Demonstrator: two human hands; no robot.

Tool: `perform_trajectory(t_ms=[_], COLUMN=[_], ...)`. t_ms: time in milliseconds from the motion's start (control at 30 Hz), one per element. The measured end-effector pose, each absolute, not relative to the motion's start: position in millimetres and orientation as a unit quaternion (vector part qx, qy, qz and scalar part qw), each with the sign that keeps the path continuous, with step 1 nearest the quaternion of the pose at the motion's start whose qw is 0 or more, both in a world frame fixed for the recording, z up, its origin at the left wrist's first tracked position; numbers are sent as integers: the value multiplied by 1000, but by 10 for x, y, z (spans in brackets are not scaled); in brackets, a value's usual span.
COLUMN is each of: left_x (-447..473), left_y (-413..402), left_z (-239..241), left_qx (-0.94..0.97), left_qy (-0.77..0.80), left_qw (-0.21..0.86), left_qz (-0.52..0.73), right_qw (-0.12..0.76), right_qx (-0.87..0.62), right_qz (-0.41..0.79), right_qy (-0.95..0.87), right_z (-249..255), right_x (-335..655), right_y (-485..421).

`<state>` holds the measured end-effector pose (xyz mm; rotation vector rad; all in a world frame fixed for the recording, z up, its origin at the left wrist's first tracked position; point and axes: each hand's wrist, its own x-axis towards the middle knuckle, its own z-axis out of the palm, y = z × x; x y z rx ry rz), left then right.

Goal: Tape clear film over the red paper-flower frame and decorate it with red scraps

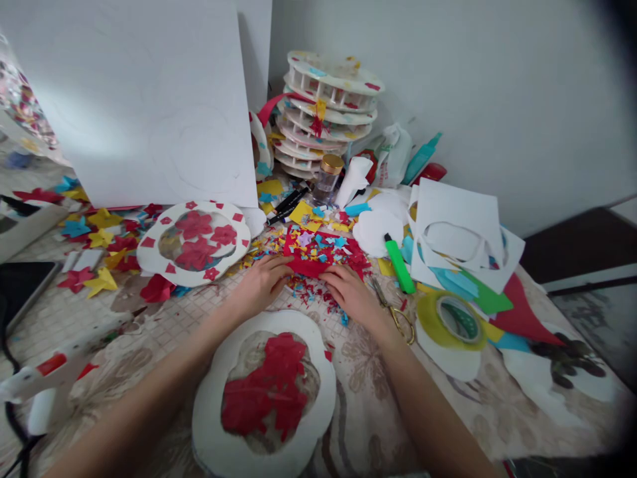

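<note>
My left hand [261, 284] and my right hand [352, 295] hold the near edge of a red paper sheet [309, 267], one at each side, fingers closed on it. Small red, blue and yellow paper scraps [323, 247] lie heaped on the sheet, and more are scattered just in front of it. Between my forearms sits a white scalloped frame [209, 392] with red paper shapes [279, 382] inside its opening. Gold-handled scissors [405, 325] rest beside my right wrist. Left of my left hand is another white frame [149, 252], decorated with red pieces.
A tiered white stand [326, 119] rises at the back, near a gold-lidded jar [328, 176]. A large white board [164, 99] leans at the left. On the right lie a green marker [399, 265], a tape roll [450, 320] and cut white sheets [460, 206]. A glue gun [54, 372] lies far left.
</note>
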<state>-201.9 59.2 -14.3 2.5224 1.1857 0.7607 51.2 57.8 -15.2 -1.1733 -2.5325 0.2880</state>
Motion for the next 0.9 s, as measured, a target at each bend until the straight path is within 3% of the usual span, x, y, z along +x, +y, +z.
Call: perform_trajectory(t_ms=[367,567,900], left_x=[-2036,-2075,-2079], left_y=[574,598,586], left_z=[-201,-305,-309], left_qx=[860,871,865], left_qy=[394,365,371], left_qw=[150,124,127], left_qz=[286,303,314], right_qw=[209,219,59], right_qx=[-424,-459,-370], right_qz=[123,68,-7], right_qy=[-873,-858,-927], right_z=[6,235,-13], right_x=[553,730,411], right_y=[637,1142,2002])
